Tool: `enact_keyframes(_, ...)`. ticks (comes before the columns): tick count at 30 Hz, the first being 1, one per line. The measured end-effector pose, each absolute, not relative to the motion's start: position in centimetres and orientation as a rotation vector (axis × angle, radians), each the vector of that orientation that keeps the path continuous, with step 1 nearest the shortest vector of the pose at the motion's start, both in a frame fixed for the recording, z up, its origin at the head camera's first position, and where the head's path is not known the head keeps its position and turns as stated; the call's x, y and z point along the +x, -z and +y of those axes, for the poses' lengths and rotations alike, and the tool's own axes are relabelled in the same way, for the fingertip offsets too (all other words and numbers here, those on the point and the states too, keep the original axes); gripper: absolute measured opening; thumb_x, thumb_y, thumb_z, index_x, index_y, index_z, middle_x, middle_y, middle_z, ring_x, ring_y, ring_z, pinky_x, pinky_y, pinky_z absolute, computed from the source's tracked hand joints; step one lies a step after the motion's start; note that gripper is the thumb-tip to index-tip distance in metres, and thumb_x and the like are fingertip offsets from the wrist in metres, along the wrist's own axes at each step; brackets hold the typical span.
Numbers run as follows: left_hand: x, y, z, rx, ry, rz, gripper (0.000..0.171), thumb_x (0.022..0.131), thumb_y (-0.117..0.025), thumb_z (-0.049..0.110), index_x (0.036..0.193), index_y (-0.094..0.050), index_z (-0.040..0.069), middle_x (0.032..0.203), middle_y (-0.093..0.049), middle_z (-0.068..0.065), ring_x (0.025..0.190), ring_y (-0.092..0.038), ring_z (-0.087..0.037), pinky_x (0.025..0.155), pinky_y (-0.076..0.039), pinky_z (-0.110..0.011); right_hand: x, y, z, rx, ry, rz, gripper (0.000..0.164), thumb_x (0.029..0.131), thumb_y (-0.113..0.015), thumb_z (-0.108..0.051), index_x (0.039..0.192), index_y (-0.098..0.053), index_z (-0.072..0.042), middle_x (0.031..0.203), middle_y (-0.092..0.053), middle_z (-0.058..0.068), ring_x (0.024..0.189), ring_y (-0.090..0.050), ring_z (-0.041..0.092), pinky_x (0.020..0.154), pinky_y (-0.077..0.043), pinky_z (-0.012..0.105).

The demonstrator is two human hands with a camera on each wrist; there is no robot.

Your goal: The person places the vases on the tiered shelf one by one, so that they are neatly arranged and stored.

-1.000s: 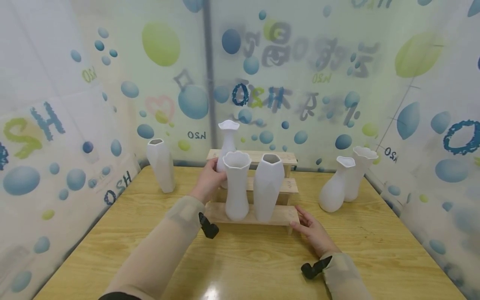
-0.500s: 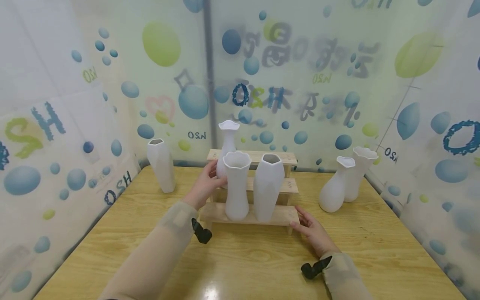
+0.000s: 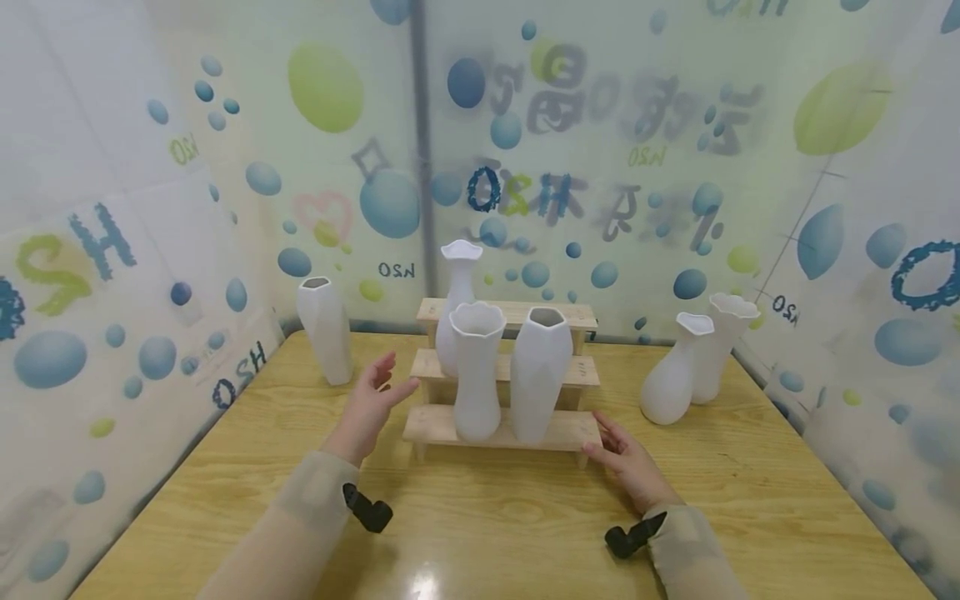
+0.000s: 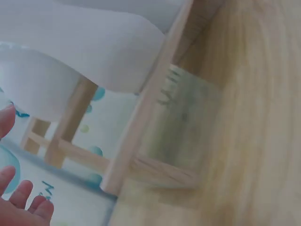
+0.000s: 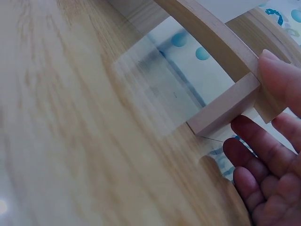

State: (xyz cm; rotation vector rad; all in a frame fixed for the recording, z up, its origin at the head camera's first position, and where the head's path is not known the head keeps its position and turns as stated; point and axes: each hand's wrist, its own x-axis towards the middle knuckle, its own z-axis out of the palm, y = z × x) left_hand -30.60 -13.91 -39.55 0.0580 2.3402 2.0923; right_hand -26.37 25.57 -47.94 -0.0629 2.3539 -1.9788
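Note:
A three-tier wooden stand (image 3: 573, 428) is in the middle of the head view. On its lowest tier are a white vase with a scalloped rim (image 3: 477, 383) and a white faceted vase (image 3: 537, 375). Behind them, at the left of the middle tier, rises a slim-necked white vase (image 3: 447, 337), partly hidden. My left hand (image 3: 367, 408), fingers spread and holding nothing, is just left of the stand. My right hand (image 3: 632, 468) holds the right end of the lowest tier; in the right wrist view the thumb (image 5: 277, 77) lies at the board and fingertips reach the leg (image 5: 225, 106).
Another white faceted vase (image 3: 326, 333) stands on the table (image 3: 480, 525) at the back left. To the right are a round-bellied white vase (image 3: 670, 383) and, behind it, a scalloped white vase (image 3: 723, 342). Patterned curtain walls (image 3: 330, 167) enclose the table.
My left hand has let go of the slim-necked vase and moved left and toward me, off the stand. The vase stays on the middle tier. My right hand has kept its place.

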Motion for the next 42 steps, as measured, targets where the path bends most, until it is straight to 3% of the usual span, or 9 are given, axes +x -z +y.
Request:
enact_keyframes(3,-30.1,40.9,-14.7,0.020,-2.030,2.336,0.077,0.087,-0.073,0.033,0.148,-0.031,0.013,0.155,-0.022,-0.014,0.142,-0.017,-0.032,0.112,-0.020,-0.053,-26.3,47.9,25.6,-0.059,1.975,2.357,0.073,0.092,-0.066,-0.023,0.152,-0.027,-0.010,0.139,-0.047,0.021,0.127,-0.042,0.030,0.106,-0.029,0.046)
enact_keyframes(19,-29.8,46.6,-15.5,0.265,-1.978,2.177,0.077,0.091,-0.068,0.015,0.152,-0.022,0.008,0.154,-0.024,-0.019,0.136,-0.030,-0.038,0.109,-0.029,-0.052,-26.4,48.0,25.6,-0.062,1.974,2.352,0.072,0.093,-0.065,-0.022,0.152,-0.026,-0.010,0.141,-0.045,0.022,0.129,-0.041,0.031,0.107,-0.028,0.046)
enact_keyframes(36,-29.6,47.9,-14.9,0.251,-2.024,2.160,0.073,0.090,-0.068,0.013,0.152,-0.028,0.009,0.138,-0.046,-0.016,0.122,-0.045,-0.028,0.105,-0.032,-0.044,-26.0,47.6,25.5,-0.064,1.947,2.374,0.071,0.094,-0.064,-0.022,0.153,-0.025,-0.010,0.142,-0.044,0.022,0.128,-0.042,0.028,0.104,-0.031,0.042)
enact_keyframes(42,-29.6,48.1,-14.9,0.260,-2.032,2.154,0.074,0.090,-0.068,0.014,0.152,-0.027,0.010,0.135,-0.048,-0.015,0.121,-0.046,-0.026,0.105,-0.032,-0.043,-25.9,47.3,25.7,-0.061,1.924,2.385,0.070,0.095,-0.061,-0.024,0.153,-0.024,-0.010,0.144,-0.040,0.023,0.130,-0.038,0.030,0.107,-0.028,0.046)
